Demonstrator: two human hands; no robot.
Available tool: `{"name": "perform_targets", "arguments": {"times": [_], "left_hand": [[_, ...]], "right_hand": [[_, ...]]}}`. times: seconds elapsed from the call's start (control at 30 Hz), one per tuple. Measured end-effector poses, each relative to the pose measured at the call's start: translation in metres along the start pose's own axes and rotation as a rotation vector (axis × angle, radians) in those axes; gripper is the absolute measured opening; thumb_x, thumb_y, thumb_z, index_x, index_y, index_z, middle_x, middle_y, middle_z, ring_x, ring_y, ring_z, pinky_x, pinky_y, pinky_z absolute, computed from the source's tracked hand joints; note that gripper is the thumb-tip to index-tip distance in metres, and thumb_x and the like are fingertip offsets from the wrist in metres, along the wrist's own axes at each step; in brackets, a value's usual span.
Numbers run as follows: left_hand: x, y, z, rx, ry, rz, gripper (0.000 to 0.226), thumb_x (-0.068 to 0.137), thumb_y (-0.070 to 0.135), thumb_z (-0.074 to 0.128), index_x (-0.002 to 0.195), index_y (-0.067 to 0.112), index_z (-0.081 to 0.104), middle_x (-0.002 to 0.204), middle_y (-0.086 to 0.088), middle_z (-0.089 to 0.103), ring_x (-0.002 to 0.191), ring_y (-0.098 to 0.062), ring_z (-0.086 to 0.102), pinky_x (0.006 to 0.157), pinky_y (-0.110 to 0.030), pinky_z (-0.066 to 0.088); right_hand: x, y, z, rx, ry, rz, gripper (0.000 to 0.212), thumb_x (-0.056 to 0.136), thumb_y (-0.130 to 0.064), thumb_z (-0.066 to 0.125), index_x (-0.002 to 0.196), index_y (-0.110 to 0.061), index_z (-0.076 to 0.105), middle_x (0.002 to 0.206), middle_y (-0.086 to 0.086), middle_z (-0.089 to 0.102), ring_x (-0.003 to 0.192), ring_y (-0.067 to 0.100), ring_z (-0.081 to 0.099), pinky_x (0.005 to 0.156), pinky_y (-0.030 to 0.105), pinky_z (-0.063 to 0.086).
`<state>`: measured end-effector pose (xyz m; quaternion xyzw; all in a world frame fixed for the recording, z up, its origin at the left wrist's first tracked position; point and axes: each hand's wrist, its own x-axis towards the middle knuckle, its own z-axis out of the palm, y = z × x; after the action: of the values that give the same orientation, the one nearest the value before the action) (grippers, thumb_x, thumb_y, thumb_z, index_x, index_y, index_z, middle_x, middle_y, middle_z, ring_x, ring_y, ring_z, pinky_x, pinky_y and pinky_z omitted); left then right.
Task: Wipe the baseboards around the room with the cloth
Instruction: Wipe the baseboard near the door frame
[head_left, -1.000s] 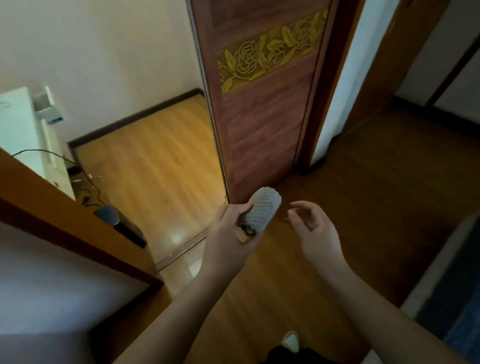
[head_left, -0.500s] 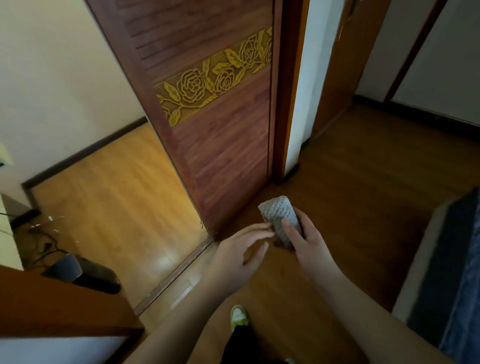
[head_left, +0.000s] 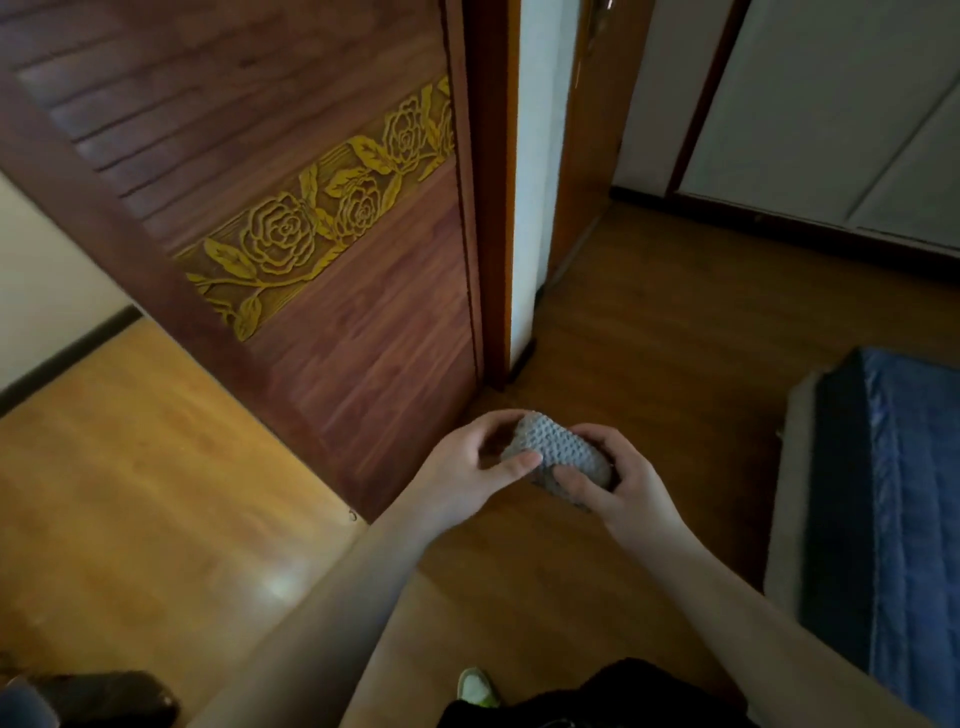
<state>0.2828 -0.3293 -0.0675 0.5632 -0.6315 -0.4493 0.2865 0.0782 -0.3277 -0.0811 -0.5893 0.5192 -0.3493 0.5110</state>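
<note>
Floor (head_left: 649, 364) fills most of what I see, with the door (head_left: 322, 234) standing beyond my fingers and a dark baseboard (head_left: 779, 228) well past them at the far wall. Both hands meet at chest height: my left hand (head_left: 467, 467) pinches the cloth (head_left: 561, 452) at one end, my right hand (head_left: 618, 483) curls round the other, probably to fold it into a firm pad for wiping.
</note>
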Motion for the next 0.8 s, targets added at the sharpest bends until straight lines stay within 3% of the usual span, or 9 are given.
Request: {"name": "perform_targets", "arguments": {"times": [0.23, 0.37, 0.57, 0.7, 0.8], "left_hand": [[0.093, 0.021, 0.036, -0.015, 0.017, 0.0, 0.033, 0.082, 0.041, 0.076, 0.11, 0.034, 0.06, 0.107, 0.02, 0.064, 0.098, 0.016, 0.056, 0.078, -0.002, 0.043], [0.15, 0.034, 0.069, -0.008, 0.041, -0.007, 0.032, 0.082, 0.04, 0.075, 0.109, 0.029, 0.062, 0.104, 0.018, 0.065, 0.095, 0.015, 0.057, 0.075, -0.003, 0.043], [0.234, 0.063, 0.109, 0.035, 0.026, -0.044, 0.032, 0.083, 0.048, 0.069, 0.108, 0.03, 0.06, 0.102, 0.02, 0.065, 0.094, 0.016, 0.057, 0.074, -0.004, 0.044], [0.271, 0.072, 0.113, 0.053, 0.068, -0.077, 0.041, 0.078, 0.058, 0.06, 0.11, 0.033, 0.059, 0.102, 0.023, 0.063, 0.093, 0.015, 0.057, 0.075, -0.003, 0.044], [0.289, 0.068, 0.107, 0.031, 0.109, -0.115, 0.032, 0.082, 0.055, 0.06, 0.106, 0.036, 0.058, 0.103, 0.021, 0.065, 0.094, 0.011, 0.059, 0.077, -0.005, 0.045]], "right_hand": [[0.048, 0.025, -0.059, 0.149, 0.094, 0.072, 0.058, 0.071, -0.04, 0.079, 0.124, -0.033, 0.054, 0.115, -0.008, 0.064, 0.103, 0.008, 0.066, 0.078, 0.027, 0.058], [0.09, 0.042, -0.106, 0.091, 0.119, 0.096, 0.064, 0.067, -0.046, 0.079, 0.123, -0.036, 0.052, 0.115, -0.012, 0.062, 0.101, 0.004, 0.065, 0.077, 0.022, 0.057], [0.144, 0.058, -0.179, 0.177, 0.145, 0.096, 0.049, 0.068, -0.041, 0.079, 0.111, -0.033, 0.057, 0.104, -0.003, 0.069, 0.091, 0.006, 0.069, 0.069, 0.022, 0.056], [0.182, 0.06, -0.203, 0.109, 0.119, 0.059, 0.048, 0.07, -0.043, 0.078, 0.111, -0.033, 0.056, 0.104, -0.007, 0.068, 0.091, 0.003, 0.067, 0.069, 0.019, 0.055], [0.208, 0.058, -0.208, 0.063, 0.121, 0.001, 0.05, 0.071, -0.04, 0.08, 0.115, -0.025, 0.059, 0.102, -0.01, 0.068, 0.092, -0.002, 0.065, 0.068, 0.012, 0.051]]}}
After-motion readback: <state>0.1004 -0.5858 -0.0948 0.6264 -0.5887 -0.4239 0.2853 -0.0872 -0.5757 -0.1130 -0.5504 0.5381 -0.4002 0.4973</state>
